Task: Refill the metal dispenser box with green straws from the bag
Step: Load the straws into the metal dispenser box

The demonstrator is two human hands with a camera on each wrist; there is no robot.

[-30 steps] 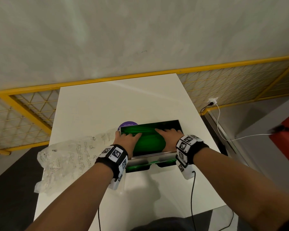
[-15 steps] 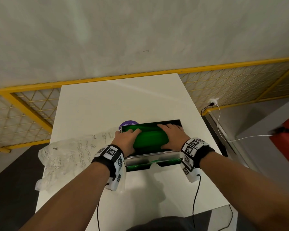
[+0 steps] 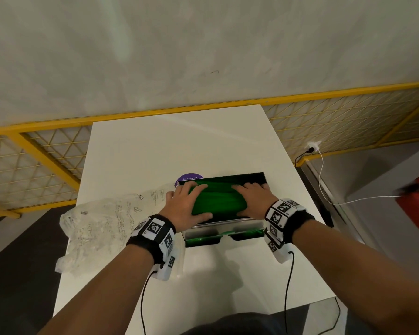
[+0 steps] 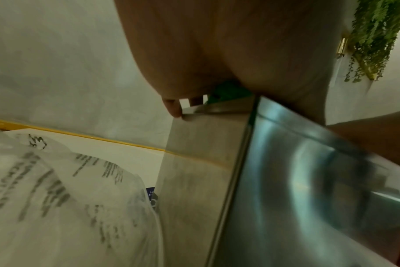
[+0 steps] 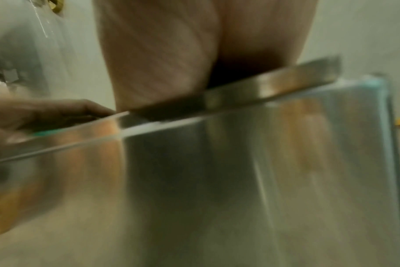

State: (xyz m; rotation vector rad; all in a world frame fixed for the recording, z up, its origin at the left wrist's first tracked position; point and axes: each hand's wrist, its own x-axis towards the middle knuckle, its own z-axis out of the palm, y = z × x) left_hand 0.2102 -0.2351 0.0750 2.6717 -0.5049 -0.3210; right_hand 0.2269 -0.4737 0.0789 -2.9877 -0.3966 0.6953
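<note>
Left hand (image 3: 186,204) and right hand (image 3: 254,199) gripped green straws (image 3: 218,201) at both ends inside metal dispenser box (image 3: 224,224). Risk: uneven release could skew them, jamming the near slot.

Both hands reach into the open metal box (image 3: 224,225) on the table (image 3: 179,146). The left hand (image 3: 186,206) and right hand (image 3: 252,201) clasp the two ends of the green straws (image 3: 218,201). The crumpled bag (image 3: 99,230) lies just left.
</note>
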